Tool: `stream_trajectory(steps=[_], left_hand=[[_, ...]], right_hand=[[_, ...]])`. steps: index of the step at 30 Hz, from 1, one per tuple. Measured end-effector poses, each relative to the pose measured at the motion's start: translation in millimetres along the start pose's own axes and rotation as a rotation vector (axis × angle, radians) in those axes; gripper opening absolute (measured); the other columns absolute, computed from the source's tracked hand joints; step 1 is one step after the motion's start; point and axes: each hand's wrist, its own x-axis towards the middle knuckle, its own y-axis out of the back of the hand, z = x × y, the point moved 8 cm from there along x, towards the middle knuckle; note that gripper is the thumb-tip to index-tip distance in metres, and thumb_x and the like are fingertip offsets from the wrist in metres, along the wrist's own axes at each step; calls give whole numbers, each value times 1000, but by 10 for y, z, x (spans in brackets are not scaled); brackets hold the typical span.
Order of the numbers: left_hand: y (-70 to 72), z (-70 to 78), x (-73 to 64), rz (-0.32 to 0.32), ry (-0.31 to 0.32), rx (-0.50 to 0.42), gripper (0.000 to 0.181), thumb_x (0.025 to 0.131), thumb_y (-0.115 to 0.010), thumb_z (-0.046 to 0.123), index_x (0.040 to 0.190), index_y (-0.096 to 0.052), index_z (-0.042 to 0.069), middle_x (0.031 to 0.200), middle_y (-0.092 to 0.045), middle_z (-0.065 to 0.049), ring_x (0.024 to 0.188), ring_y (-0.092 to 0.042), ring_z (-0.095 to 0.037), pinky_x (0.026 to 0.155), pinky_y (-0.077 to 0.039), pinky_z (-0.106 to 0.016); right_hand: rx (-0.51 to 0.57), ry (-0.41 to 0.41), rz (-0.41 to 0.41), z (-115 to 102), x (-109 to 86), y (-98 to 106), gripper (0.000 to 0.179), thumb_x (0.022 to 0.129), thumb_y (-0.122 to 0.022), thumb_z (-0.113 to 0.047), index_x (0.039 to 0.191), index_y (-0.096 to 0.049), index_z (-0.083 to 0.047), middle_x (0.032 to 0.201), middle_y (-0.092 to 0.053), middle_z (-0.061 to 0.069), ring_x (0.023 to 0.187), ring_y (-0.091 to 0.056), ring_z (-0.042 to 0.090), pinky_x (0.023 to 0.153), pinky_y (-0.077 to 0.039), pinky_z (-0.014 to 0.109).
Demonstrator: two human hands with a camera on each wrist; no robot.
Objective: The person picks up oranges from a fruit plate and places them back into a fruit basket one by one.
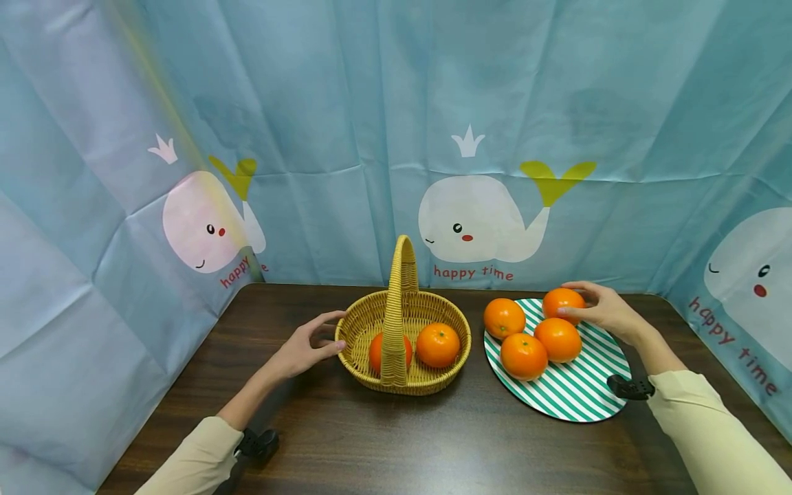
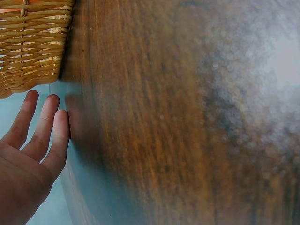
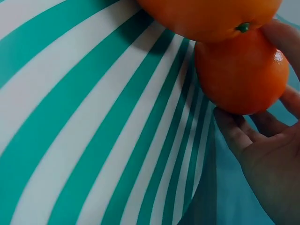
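Note:
My right hand (image 1: 609, 313) has its thumb and fingers around an orange (image 1: 559, 301) at the far side of a green-and-white striped round placemat (image 1: 584, 392). In the right wrist view that orange (image 3: 239, 77) sits between the thumb and the fingers, behind a nearer orange (image 3: 211, 16). Several other oranges (image 1: 524, 356) lie close together on the placemat. To the left, a yellow wicker basket (image 1: 365, 309) with a tall handle holds two oranges (image 1: 438, 345), one partly behind the handle. My left hand (image 1: 303, 349) has its fingertips right at the basket's left rim, fingers extended.
The dark wood table (image 1: 396, 440) bears the basket in the middle and the placemat at the right. A light blue curtain (image 1: 346, 103) with whale prints hangs along the table's far edge and both sides. Black straps (image 1: 631, 386) sit on both wrists.

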Motion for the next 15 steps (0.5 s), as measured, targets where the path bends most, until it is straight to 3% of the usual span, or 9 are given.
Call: stream_trajectory(steps=[8,12,15], left_hand=[[-2,-13,3,-2,1,5,58,100,-69,17,153,-45,10,147,-46,-22,126,-53,-41,96,-50,-54],[3,-19,9,-1,-5,7,58,99,-69,17,152,-46,11,145,-48,-23,124,-54,-42,95,-51,-54],[1,-25,14,-2,-12,4,59,99,-69,16,153,-46,11,144,-49,-23,124,-54,-42,95,-51,-54]], right_hand=[[-18,31,29,-100,-34,102,67,99,-71,-24,151,-39,3,138,-49,29,110,-56,28,89,-55,47],[-10,45,36,-192,-25,148,67,99,-71,-23,151,-39,3,141,-46,28,112,-57,25,87,-56,39],[8,58,36,-266,-26,166,66,99,-71,-22,151,-39,2,142,-45,27,108,-58,13,84,-56,33]])
